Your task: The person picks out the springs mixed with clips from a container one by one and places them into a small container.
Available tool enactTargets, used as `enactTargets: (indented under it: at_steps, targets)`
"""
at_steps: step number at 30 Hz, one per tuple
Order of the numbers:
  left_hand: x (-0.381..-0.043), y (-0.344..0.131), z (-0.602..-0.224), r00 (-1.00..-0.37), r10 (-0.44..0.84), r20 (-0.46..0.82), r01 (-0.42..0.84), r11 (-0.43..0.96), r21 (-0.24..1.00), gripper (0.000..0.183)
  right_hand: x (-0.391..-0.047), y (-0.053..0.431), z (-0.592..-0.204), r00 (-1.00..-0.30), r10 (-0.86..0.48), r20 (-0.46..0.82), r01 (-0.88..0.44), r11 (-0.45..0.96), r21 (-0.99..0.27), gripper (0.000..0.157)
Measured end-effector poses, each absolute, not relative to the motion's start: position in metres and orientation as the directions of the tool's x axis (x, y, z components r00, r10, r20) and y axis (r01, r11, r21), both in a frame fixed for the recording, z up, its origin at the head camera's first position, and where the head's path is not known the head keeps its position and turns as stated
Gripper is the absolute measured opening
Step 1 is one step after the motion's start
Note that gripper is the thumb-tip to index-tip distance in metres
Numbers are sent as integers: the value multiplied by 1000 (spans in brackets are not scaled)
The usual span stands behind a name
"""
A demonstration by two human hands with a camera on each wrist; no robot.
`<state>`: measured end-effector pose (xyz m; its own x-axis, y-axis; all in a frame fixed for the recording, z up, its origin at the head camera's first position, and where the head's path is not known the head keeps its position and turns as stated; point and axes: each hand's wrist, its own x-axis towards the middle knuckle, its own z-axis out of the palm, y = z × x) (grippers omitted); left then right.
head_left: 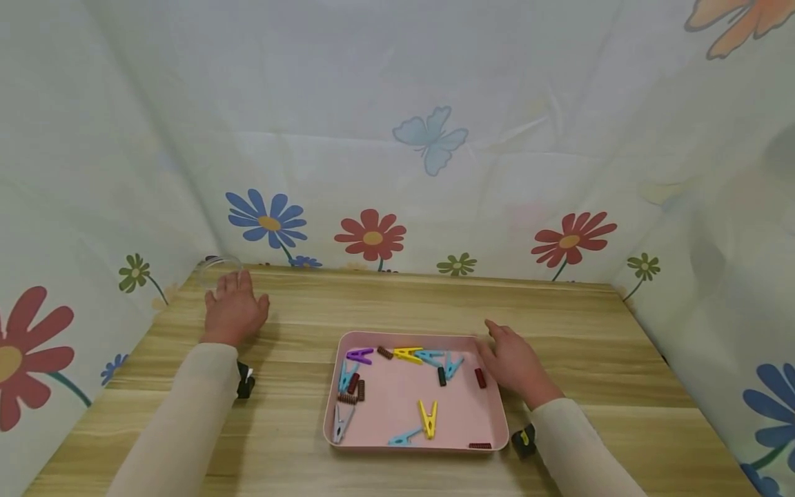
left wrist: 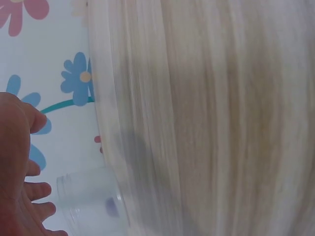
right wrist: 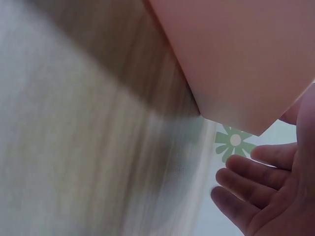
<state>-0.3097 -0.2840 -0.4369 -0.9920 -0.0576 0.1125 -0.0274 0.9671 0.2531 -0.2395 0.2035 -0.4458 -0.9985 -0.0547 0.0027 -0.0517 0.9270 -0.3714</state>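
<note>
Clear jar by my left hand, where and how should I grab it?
Probably grip the clear jar round its side wall, your left hand coming from the near side: the jar looks upright and cylindrical, with that curved wall within easy reach.

In the head view the left hand (head_left: 234, 312) is hiding part of the jar (head_left: 213, 272); a purple smudge (left wrist: 112, 207) is showing through it, too blurred to name. The right hand (head_left: 515, 360) is covering some of the tray (head_left: 397, 397) — the right wrist view is cropping both.

Tray (head_left: 397, 404), pink; clothespins (head_left: 430, 429), yellow, light blue, purple and grey; bench (head_left: 559, 324), tan wood-grain; backdrop (head_left: 298, 103), white with multicoloured floral print.
</note>
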Motion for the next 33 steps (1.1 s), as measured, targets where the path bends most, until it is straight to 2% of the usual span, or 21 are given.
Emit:
enactTargets:
  at_steps: [7,14,21,33]
  targets:
    - [-314,-295,-442,-990,-67,125,-32,963,268,71,-237,204,-447,-998,-62,-1,-57,920,-388,60]
    - [-312,-299,-442,-985,-98,142,-53,955,292,72,-235,201,-449,-998,-14,-64,13,916,-400,63]
    - [-316,-306,-446,-982,-121,146,-73,951,299,72,-232,200,-449,-999,-22,-45,-3,923,-385,60]
    - [-317,-318,-448,-978,-132,162,-77,949,305,74,-223,197,-449,-998,-15,-59,13,896,-443,56]
